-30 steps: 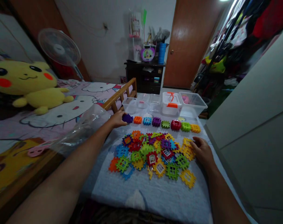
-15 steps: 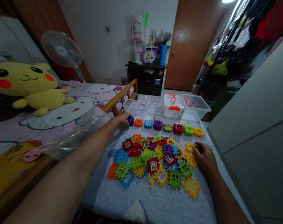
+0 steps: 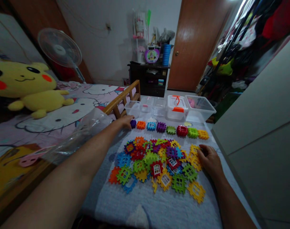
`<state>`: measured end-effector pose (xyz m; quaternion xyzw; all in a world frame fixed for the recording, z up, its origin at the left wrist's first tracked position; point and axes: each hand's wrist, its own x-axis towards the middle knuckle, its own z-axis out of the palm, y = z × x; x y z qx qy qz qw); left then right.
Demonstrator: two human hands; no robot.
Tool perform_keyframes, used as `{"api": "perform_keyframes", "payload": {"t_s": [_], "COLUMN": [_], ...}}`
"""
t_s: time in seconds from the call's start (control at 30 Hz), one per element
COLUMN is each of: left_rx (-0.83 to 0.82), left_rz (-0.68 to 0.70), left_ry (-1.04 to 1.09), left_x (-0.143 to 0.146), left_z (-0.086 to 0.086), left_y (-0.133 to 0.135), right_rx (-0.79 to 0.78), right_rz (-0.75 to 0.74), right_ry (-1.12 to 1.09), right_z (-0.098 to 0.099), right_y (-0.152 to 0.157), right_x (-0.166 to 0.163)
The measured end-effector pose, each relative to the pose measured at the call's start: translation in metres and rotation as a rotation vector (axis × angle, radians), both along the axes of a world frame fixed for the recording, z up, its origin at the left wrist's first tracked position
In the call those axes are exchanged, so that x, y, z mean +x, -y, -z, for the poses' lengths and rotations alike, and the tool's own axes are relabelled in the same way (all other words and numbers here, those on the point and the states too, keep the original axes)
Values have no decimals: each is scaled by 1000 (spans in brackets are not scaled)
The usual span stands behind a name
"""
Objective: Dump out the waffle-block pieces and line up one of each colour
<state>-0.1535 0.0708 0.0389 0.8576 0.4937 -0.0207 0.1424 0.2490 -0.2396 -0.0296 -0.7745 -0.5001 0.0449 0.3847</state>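
Note:
My left hand (image 3: 126,121) reaches to the left end of a row of assembled toy blocks, its fingers closed on a dark purple building block (image 3: 133,123). Along the row stand an orange block (image 3: 141,125), a blue one with a white window (image 3: 151,126), a purple one (image 3: 161,127) and several more, ending in a yellow block (image 3: 203,134). My right hand (image 3: 209,159) rests on the cloth with fingers loosely apart, its fingertips beside yellow pieces (image 3: 195,161). A mixed pile of flat notched building pieces (image 3: 152,159) lies between my forearms.
Behind the row stand clear plastic boxes (image 3: 132,109), a lidded box with orange clips (image 3: 175,113) and a larger clear bin (image 3: 201,111). A wooden bed rail (image 3: 119,101) and a crumpled plastic bag (image 3: 87,130) are at the left. A white cabinet (image 3: 259,127) borders the right.
The whole view has shifted very slightly. Both hands stay in place, the left at the purple block and the right beside the yellow pieces; the blocks lie as before.

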Motion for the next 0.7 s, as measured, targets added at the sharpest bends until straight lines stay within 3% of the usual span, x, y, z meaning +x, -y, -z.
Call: {"api": "perform_keyframes", "payload": {"t_s": [0.7], "left_rx": [7], "left_rz": [25], "left_ry": [17], "left_x": [2], "left_z": [0], "left_y": [6], "right_rx": [7], "right_rz": [-2], "right_ry": [-22], "right_z": [-2], "right_y": [2], "right_x": [-3]}}
